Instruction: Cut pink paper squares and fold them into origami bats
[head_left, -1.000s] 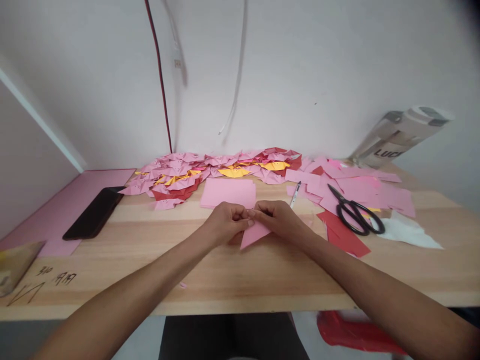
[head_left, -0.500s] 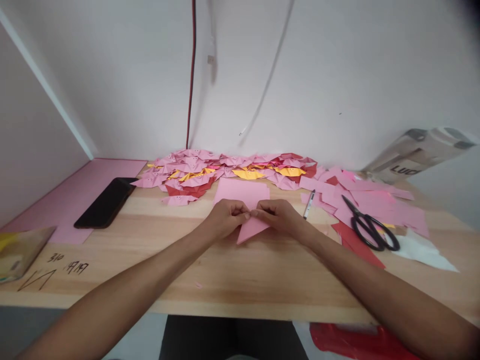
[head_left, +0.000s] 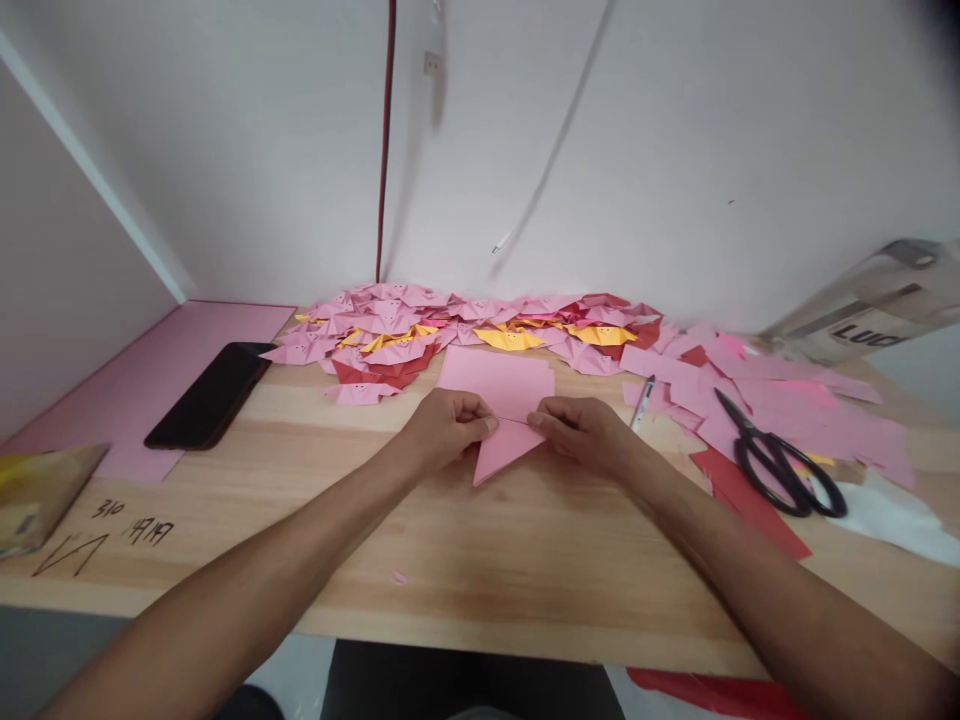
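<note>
Between my two hands is a folded piece of pink paper [head_left: 504,446], its pointed corner toward me. My left hand [head_left: 455,425] pinches its left side with thumb and fingers. On the other side, my right hand [head_left: 576,424] grips the upper right edge, fingers curled. Just beyond the hands, pink paper sheets [head_left: 495,371] lie flat on the table. Behind them stretches a heap of folded paper pieces [head_left: 390,335] in pink, yellow and red, some with small dots drawn on. A white marker [head_left: 643,402] lies right of my right hand.
Black-handled scissors [head_left: 780,460] rest on pink and red scraps [head_left: 750,505] at the right. A black phone [head_left: 210,397] lies on a large pink sheet [head_left: 150,370] at the left. Cables [head_left: 385,150] hang down the wall. A bag [head_left: 862,310] stands at the back right.
My right hand has slid right along the pink paper's edge, away from my left hand, so more of the paper shows between them. The camera view has shifted slightly.
</note>
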